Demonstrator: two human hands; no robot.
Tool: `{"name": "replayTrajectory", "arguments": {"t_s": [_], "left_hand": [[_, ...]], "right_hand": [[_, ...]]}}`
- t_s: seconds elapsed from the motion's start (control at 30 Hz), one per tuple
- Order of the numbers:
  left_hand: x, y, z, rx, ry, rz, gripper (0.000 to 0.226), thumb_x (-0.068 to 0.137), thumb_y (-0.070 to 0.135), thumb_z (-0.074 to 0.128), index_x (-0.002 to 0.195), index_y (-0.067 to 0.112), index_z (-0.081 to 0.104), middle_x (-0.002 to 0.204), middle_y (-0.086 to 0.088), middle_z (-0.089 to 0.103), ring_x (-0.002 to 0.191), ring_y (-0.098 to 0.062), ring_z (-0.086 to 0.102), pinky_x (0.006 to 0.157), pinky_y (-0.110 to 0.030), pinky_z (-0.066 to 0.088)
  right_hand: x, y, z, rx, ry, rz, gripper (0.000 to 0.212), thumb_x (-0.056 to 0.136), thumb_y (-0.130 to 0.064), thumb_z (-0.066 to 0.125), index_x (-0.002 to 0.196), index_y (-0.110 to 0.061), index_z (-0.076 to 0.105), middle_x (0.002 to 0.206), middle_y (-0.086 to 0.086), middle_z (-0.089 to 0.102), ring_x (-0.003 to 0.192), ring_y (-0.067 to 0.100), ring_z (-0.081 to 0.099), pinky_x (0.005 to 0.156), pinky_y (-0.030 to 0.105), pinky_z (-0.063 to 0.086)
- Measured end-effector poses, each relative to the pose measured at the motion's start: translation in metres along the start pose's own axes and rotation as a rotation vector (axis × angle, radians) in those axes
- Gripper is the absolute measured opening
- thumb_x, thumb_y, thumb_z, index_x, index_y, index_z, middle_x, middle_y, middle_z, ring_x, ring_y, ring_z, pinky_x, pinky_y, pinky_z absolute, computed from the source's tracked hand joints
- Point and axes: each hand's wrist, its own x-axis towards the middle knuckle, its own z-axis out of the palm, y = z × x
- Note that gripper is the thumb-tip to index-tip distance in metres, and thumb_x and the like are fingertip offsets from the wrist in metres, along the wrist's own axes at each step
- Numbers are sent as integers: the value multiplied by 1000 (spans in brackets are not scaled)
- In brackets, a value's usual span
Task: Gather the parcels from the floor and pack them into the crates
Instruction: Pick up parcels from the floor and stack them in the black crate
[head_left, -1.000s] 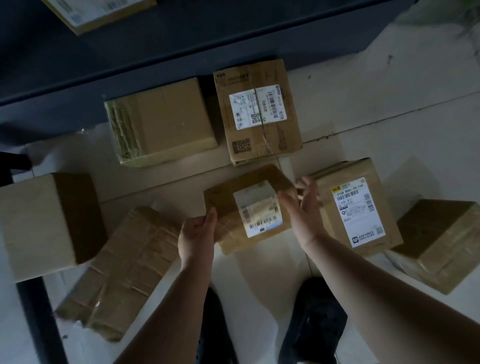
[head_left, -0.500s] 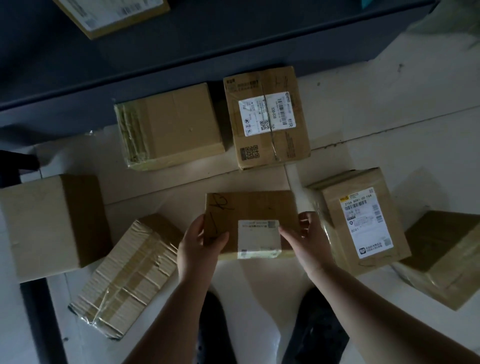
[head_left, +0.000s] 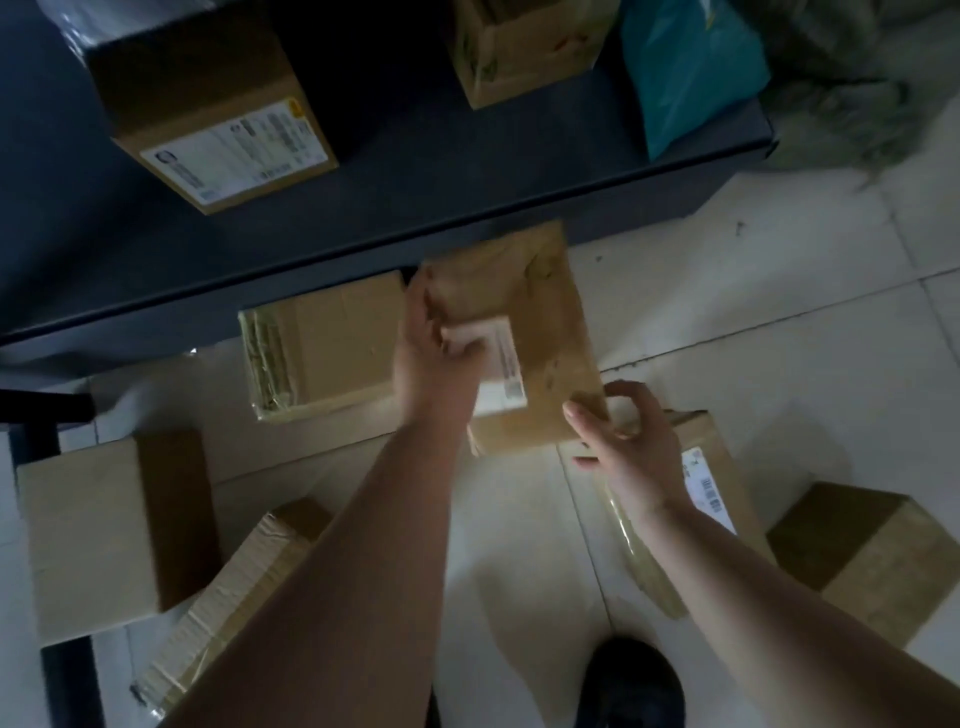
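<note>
A brown cardboard parcel (head_left: 540, 332) with a white label is lifted above the floor, near the edge of the dark crate (head_left: 363, 218). My left hand (head_left: 431, 343) grips its left side, fingers over the label. My right hand (head_left: 628, 441) touches its near right corner with fingers spread. Several more parcels lie on the tiled floor: a taped box (head_left: 322, 343) by the crate wall, a large box (head_left: 88, 530) at left, a wrapped box (head_left: 228, 603) below it, a labelled box (head_left: 711, 488) under my right arm, and one (head_left: 872, 556) at far right.
Inside the dark crate stand a labelled box (head_left: 218, 109), another box (head_left: 519, 47) and a teal plastic bag (head_left: 685, 67). A grey bundle (head_left: 852, 98) lies at top right. My dark shoe (head_left: 628, 680) is at the bottom. A black bar (head_left: 41, 405) stands at left.
The parcel has risen from floor level and moved up toward the crate edge, turning end-on. The view has tilted up, showing the crate's contents. My right hand has loosened to the parcel's corner.
</note>
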Motion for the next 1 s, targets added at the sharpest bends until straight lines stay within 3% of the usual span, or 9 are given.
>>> {"name": "replayTrajectory", "arguments": {"t_s": [0.1,0.2,0.3,0.43,0.53,0.63,0.73,0.87,1.0], "left_hand": [[7,-2,28,94,-116,-69,63,82,-1,58,134,28,41,116,12,62,106,-13,61,62,-15,49],[-3,-26,27,95,-119,-51,28,86,16,60,100,41,58,91,26,62,87,1,61,58,-12,43],[-20,-51,10,35,-47,-150,20,86,28,59,96,45,65,83,29,63,80,8,59,63,-13,43],[-37,-70,-4,-41,-12,-264,32,86,34,60,64,56,66,74,30,68,74,11,62,64,-19,42],[-32,-71,-5,-132,-35,-286,34,91,35,53,70,60,65,77,37,65,82,18,60,73,-23,43],[-24,-81,-2,-291,54,-358,18,92,41,50,92,45,67,108,24,65,116,-3,53,93,-30,41],[-25,-90,8,-321,67,-397,33,92,41,48,124,37,56,136,9,52,128,-12,44,105,-40,36],[-14,-89,21,-392,-27,-506,41,96,46,35,135,39,42,146,12,38,135,-11,30,110,-43,26],[-12,-79,18,-398,48,-579,44,99,41,31,141,28,33,149,1,33,137,-19,30,109,-44,29]], "right_hand": [[21,-2,18,31,58,79,26,79,-26,72,86,-27,48,87,-4,62,62,12,68,50,27,56],[33,5,12,-57,113,43,20,79,-39,70,85,-31,53,85,-6,66,48,8,62,46,24,51],[39,17,-2,-104,-1,36,14,87,-42,57,94,-32,64,80,-7,65,60,12,57,55,27,48],[50,19,-4,0,-154,170,25,95,-41,42,106,-35,63,88,-26,65,85,4,57,66,13,47],[58,17,5,-17,-186,177,36,98,-43,31,119,-32,59,100,-29,61,99,-5,54,77,8,43],[64,25,9,68,-164,243,39,96,-50,25,122,-40,52,129,-19,52,120,0,44,103,34,35],[67,29,10,110,-138,418,59,89,-63,32,141,-36,32,152,-10,27,138,18,27,113,49,21],[67,24,24,112,-188,420,54,92,-56,35,142,-36,29,150,-11,29,139,12,22,114,46,18],[51,12,39,165,-109,382,42,94,-50,35,132,-36,45,116,-17,48,122,8,39,112,42,25]]}}
